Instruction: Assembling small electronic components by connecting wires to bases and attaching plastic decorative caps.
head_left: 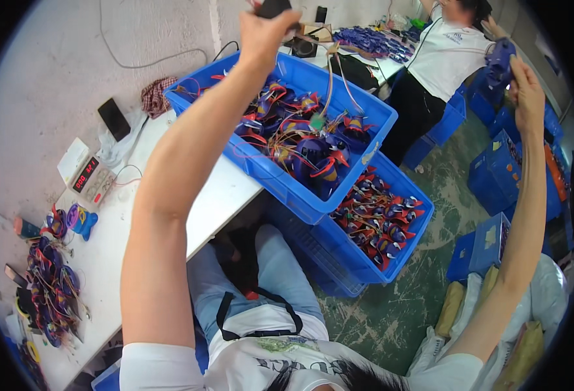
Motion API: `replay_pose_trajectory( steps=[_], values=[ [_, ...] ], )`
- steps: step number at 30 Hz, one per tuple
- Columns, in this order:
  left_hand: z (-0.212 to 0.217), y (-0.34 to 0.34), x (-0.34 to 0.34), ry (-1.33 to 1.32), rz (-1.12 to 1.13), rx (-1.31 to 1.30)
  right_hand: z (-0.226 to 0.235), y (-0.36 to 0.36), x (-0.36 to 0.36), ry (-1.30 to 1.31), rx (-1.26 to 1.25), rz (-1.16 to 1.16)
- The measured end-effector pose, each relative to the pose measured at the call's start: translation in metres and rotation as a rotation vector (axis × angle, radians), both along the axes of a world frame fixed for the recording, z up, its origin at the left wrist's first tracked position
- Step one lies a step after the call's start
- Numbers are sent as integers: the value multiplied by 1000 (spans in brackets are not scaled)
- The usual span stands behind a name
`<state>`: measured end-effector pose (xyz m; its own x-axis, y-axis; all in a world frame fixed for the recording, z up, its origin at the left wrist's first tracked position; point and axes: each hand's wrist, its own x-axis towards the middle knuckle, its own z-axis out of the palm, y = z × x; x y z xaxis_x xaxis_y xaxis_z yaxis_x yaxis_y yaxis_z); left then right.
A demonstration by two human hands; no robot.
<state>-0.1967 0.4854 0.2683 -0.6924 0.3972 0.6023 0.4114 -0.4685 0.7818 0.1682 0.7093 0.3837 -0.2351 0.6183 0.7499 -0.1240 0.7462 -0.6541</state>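
My left hand (264, 36) is raised at the top edge, closed around a black object (274, 8) with a bit of red beside it; the picture edge cuts it off. Wires hang near that hand over the upper blue bin (287, 189), one close to a small green piece (317, 121). Purple, red and yellow plastic parts with thin wires (313, 151) fill this bin. Stretched far out to the right, my right hand (528, 91) pinches a dark blue, irregularly shaped part (499, 62) at its fingertips.
A second blue bin (391, 277) of similar parts stands lower. The white table (218, 195) holds a power supply with a red display (91, 179), a phone (113, 120) and wired parts (52, 287). A co-worker (450, 49) stands beyond; sacks (469, 306) and bins (495, 169) line the right.
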Motion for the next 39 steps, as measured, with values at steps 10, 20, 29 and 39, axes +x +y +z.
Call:
replay_pose_trajectory(
  steps=[10, 20, 29, 39],
  values=[
    [41, -205, 89, 300, -56, 125, -54, -160, 13, -334, -338, 439],
    [-115, -417, 152, 325, 77, -45, -237, -318, -92, -742, 184, 1098],
    [-239, -487, 98, 108, 989, -510, -331, -432, -185, -787, 551, 1035],
    [-264, -504, 45, -195, 754, -415, -353, -495, -234, -600, 1014, 788]
  ],
)
